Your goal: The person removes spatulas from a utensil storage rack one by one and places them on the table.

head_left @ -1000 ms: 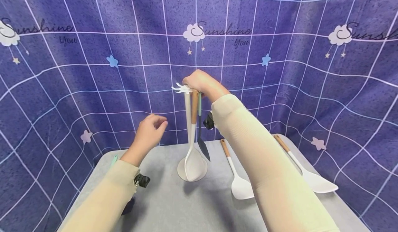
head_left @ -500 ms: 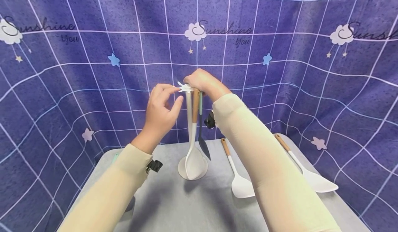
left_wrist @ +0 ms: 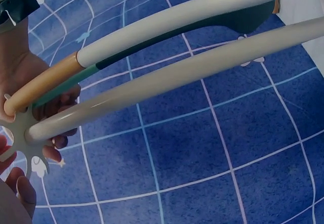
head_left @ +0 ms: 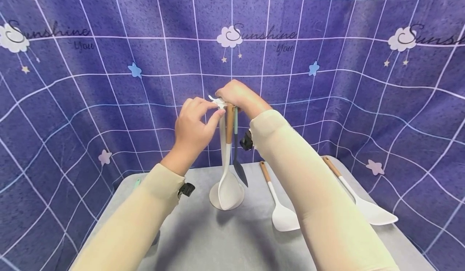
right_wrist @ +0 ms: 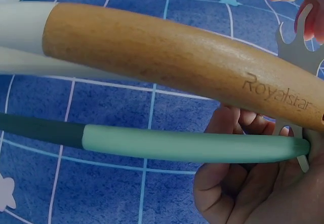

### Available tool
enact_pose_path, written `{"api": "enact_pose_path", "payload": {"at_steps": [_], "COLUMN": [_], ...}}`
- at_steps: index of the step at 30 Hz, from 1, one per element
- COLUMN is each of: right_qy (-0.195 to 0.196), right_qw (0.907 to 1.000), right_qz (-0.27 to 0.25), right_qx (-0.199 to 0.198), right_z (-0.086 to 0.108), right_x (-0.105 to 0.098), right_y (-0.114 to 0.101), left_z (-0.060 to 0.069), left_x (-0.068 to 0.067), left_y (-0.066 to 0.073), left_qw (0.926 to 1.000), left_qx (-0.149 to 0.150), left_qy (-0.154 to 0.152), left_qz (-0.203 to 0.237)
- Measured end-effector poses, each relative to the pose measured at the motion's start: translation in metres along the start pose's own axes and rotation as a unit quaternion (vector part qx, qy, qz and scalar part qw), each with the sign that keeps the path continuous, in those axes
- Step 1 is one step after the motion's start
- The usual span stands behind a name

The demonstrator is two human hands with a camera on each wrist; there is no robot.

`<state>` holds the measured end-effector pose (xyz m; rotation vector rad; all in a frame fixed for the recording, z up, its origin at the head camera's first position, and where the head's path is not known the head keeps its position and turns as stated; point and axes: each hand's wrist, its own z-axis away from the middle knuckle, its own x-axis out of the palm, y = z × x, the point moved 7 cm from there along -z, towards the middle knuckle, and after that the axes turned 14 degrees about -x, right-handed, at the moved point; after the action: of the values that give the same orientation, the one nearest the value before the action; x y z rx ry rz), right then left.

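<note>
A pale utensil stand point(head_left: 223, 135) with a round base stands upright on the table; its hooked top point(left_wrist: 23, 133) is between my hands. My left hand point(head_left: 192, 129) pinches a prong of that top between finger and thumb. At the far side, my right hand point(head_left: 241, 95) has its fingers curled behind the green handle point(right_wrist: 192, 144) of a dark spatula point(head_left: 239, 173), near the handle's end; its thumb is hidden. A white ladle point(head_left: 229, 192) with a wooden handle point(right_wrist: 152, 57) hangs from the stand, its bowl in front of the base.
Right of the stand, a white turner point(head_left: 285, 218) with a wooden handle lies on the grey table point(head_left: 218, 246). A larger white turner point(head_left: 374, 212) lies by the right edge. A green handle point(head_left: 137, 183) shows beyond my left sleeve, and a dark piece point(head_left: 156, 238) beside it. A blue curtain hangs behind.
My left hand has risen from beside the stand to its top and now pinches a prong. The hooked top has turned slightly. My right hand has stayed in place.
</note>
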<state>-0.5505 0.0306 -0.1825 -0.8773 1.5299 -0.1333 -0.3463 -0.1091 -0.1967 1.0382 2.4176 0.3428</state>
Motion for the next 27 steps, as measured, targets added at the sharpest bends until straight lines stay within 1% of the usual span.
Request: {"api": "enact_pose_path", "payload": {"at_steps": [1, 3, 4, 6, 7, 8, 12, 14, 15, 18, 22, 23, 27], "right_qy": [0.0, 0.004, 0.009, 0.018, 0.027, 0.035, 0.074, 0.076, 0.075, 0.058, 0.039, 0.037, 0.027], "right_qw": [1.0, 1.0, 0.9999, 0.9997, 0.9994, 0.9988, 0.9925, 0.9879, 0.9858, 0.9776, 0.9603, 0.9577, 0.9563], "right_qz": [0.002, -0.003, -0.003, -0.012, -0.017, -0.028, -0.091, -0.132, -0.147, -0.201, -0.274, -0.283, -0.288], "right_qx": [0.001, 0.0, -0.008, -0.013, -0.016, -0.02, -0.035, -0.03, -0.03, -0.025, -0.036, -0.038, -0.044], "right_z": [-0.008, -0.013, -0.025, -0.024, -0.02, -0.01, 0.04, 0.065, 0.072, 0.082, 0.087, 0.086, 0.088], "right_x": [0.001, 0.001, 0.003, 0.002, 0.001, 0.0, -0.008, -0.011, -0.012, -0.01, -0.007, -0.006, -0.003], "right_y": [0.006, 0.011, 0.02, 0.019, 0.017, 0.009, -0.026, -0.041, -0.044, -0.046, -0.04, -0.038, -0.035], "left_z": [0.0, -0.001, -0.002, -0.003, -0.003, -0.004, -0.006, -0.007, -0.007, -0.008, -0.007, -0.007, -0.003], "left_x": [0.0, 0.0, 0.0, 0.0, -0.001, -0.001, -0.003, -0.003, -0.003, -0.003, -0.002, -0.001, -0.002], "left_y": [0.0, 0.001, 0.001, 0.001, 0.001, 0.001, 0.002, 0.003, 0.003, 0.003, 0.0, 0.0, 0.001], "left_qw": [1.0, 1.0, 0.9999, 0.9998, 0.9997, 0.9996, 0.9995, 0.9995, 0.9995, 0.9995, 0.9997, 0.9996, 0.9993], "left_qx": [-0.002, -0.006, -0.007, -0.009, -0.01, -0.009, -0.007, -0.005, -0.006, -0.006, -0.003, -0.001, 0.017], "left_qy": [0.002, 0.007, 0.01, 0.017, 0.021, 0.025, 0.032, 0.032, 0.033, 0.031, 0.025, 0.025, 0.03], "left_qz": [0.0, -0.003, -0.004, -0.005, -0.004, -0.003, 0.0, 0.0, 0.001, 0.001, -0.006, -0.008, -0.015]}}
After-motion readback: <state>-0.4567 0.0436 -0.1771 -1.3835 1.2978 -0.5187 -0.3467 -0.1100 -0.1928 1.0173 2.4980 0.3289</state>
